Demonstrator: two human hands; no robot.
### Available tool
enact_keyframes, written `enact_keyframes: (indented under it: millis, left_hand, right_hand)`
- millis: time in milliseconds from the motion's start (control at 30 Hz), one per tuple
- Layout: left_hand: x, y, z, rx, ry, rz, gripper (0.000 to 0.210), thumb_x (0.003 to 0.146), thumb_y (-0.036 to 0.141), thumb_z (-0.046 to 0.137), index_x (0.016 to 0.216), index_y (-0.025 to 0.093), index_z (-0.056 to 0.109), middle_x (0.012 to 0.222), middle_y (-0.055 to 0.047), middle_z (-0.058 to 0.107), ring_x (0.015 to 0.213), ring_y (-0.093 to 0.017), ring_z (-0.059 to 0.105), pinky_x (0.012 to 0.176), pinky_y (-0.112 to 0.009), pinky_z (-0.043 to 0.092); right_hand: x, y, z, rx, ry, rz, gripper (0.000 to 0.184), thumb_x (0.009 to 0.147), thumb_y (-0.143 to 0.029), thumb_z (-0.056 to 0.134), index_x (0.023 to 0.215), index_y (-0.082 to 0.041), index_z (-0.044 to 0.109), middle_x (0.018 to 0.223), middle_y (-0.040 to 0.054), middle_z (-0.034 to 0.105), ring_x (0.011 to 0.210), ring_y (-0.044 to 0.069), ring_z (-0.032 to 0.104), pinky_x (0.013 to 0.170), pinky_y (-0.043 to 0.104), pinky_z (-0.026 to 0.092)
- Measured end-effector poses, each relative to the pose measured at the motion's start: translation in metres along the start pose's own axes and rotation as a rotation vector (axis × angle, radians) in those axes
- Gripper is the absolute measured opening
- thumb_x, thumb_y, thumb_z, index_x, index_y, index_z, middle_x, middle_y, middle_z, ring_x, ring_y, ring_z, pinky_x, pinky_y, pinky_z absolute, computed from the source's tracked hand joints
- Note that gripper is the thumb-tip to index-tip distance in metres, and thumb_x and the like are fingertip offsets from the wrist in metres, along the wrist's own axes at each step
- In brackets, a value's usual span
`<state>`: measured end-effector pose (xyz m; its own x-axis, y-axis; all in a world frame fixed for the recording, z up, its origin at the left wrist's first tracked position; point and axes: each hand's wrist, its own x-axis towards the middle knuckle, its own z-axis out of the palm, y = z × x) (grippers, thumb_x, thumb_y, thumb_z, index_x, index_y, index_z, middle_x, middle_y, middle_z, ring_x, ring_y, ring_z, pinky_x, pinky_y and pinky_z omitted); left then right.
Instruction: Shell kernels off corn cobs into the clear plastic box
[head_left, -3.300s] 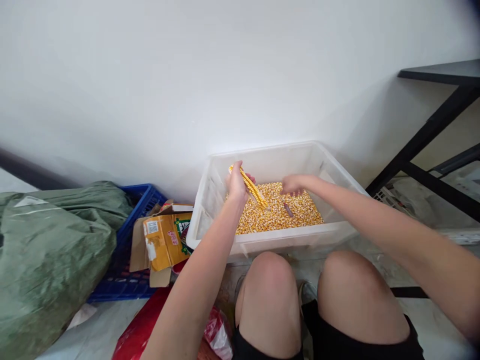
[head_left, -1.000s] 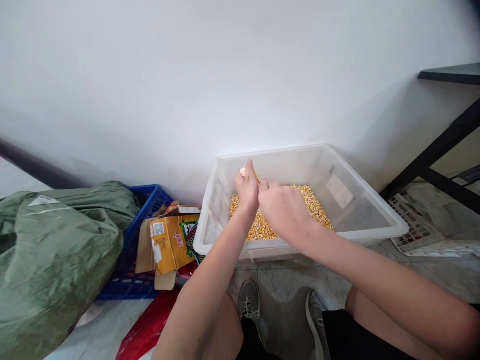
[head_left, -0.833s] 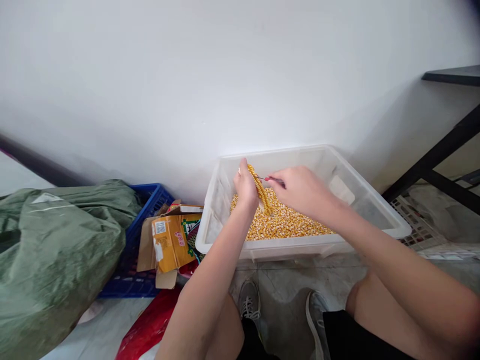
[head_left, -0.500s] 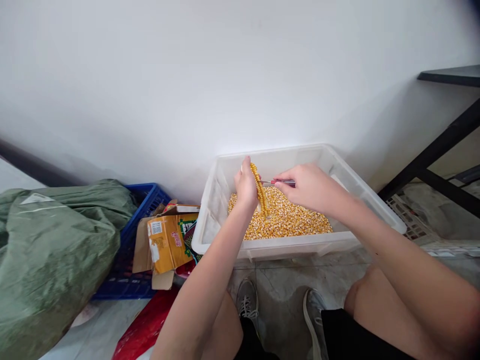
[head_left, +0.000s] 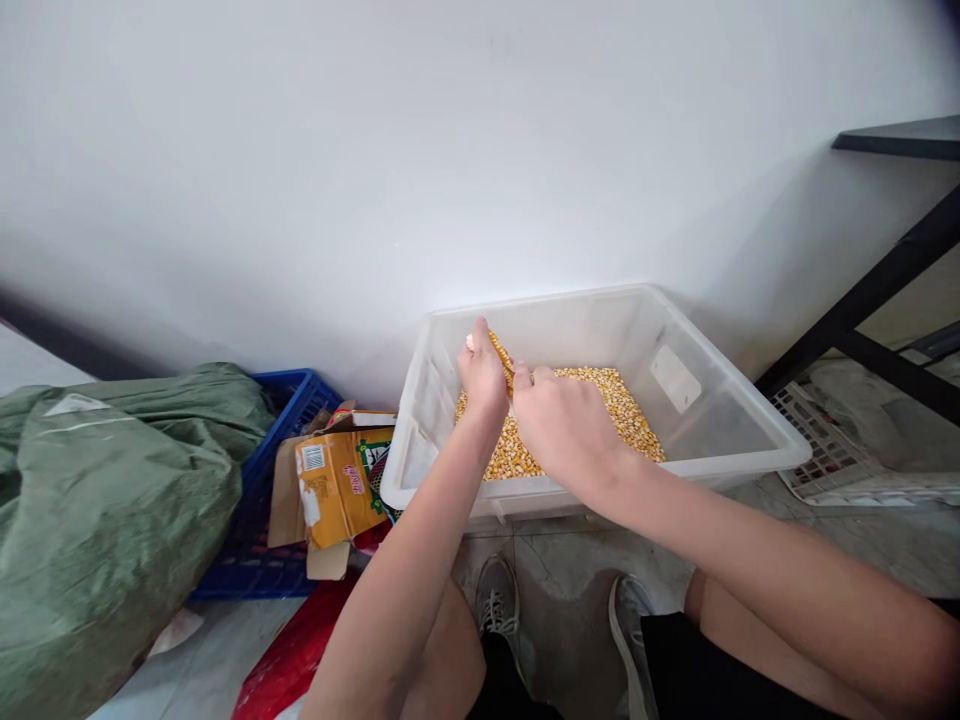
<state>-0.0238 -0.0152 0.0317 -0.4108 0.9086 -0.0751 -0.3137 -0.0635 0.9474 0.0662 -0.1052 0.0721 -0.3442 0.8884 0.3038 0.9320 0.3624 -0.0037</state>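
Note:
My left hand (head_left: 484,378) is closed round a yellow corn cob (head_left: 498,350), held tilted over a translucent plastic bin (head_left: 765,440). Close against the cob is my right hand (head_left: 559,415), its fingers curled round a screwdriver that the hand now almost wholly hides. Loose corn kernels (head_left: 626,410) cover much of the bin's floor below both hands. Part of the cob lies behind the fingers.
To the left are a green sack (head_left: 112,500), a blue crate (head_left: 300,400) and a torn orange carton (head_left: 341,485). A red bag (head_left: 292,640) lies nearer me. On the right stand a black metal frame (head_left: 892,360) and a white basket (head_left: 817,450). Behind the bin rises a white wall (head_left: 480,150).
My right hand has moved left and down, up against the cob, and turned so its back covers the screwdriver. My left hand has shifted slightly left with the cob.

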Motion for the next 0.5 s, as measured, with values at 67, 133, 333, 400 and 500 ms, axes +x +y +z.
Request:
enact_keyframes:
  millis: [67,133,333,400,500]
  left_hand:
    - [0.004,0.001,-0.002,-0.025,0.050,-0.018,0.055,0.078,0.073,0.056,0.066,0.022,0.044,0.057,0.000,0.047,0.049,-0.014,0.049,0.049,-0.029,0.037]
    - [0.009,0.000,-0.003,-0.062,0.068,-0.013,0.056,0.077,0.076,0.055,0.069,0.021,0.045,0.059,-0.001,0.048,0.050,-0.014,0.050,0.049,-0.029,0.038]
    - [0.014,-0.001,-0.001,-0.092,0.039,-0.042,0.058,0.073,0.078,0.057,0.074,0.021,0.047,0.061,-0.002,0.051,0.051,-0.014,0.051,0.050,-0.029,0.039]
    - [0.012,-0.001,0.000,-0.081,0.037,-0.039,0.058,0.073,0.078,0.057,0.074,0.021,0.047,0.061,-0.002,0.052,0.052,-0.015,0.052,0.050,-0.029,0.039]
    - [0.010,-0.002,0.001,-0.086,0.015,-0.001,0.054,0.075,0.072,0.061,0.072,0.021,0.045,0.060,-0.001,0.049,0.051,-0.014,0.050,0.049,-0.028,0.038]
  right_hand:
    - [0.003,0.009,-0.001,0.084,-0.008,-0.017,0.037,0.092,-0.009,0.039,0.115,-0.007,0.068,0.085,0.0151,0.072,0.067,0.021,0.065,0.054,0.030,0.034]
    - [0.007,0.026,-0.006,0.217,-0.032,-0.001,0.033,0.096,-0.021,0.041,0.097,-0.014,0.074,0.077,0.0100,0.071,0.062,0.017,0.061,0.053,0.029,0.033]
    - [0.011,0.063,-0.011,0.437,-0.144,0.042,0.034,0.095,-0.031,0.045,0.104,-0.018,0.075,0.075,0.0057,0.072,0.052,0.012,0.048,0.052,0.028,0.031]
    - [0.009,0.062,-0.008,0.419,-0.156,0.003,0.033,0.095,-0.030,0.044,0.100,-0.017,0.075,0.076,0.0064,0.072,0.054,0.012,0.050,0.054,0.028,0.032]
    - [0.007,0.054,-0.007,0.291,-0.104,-0.038,0.034,0.096,-0.027,0.042,0.088,-0.017,0.074,0.074,0.0072,0.070,0.059,0.015,0.055,0.055,0.029,0.033]
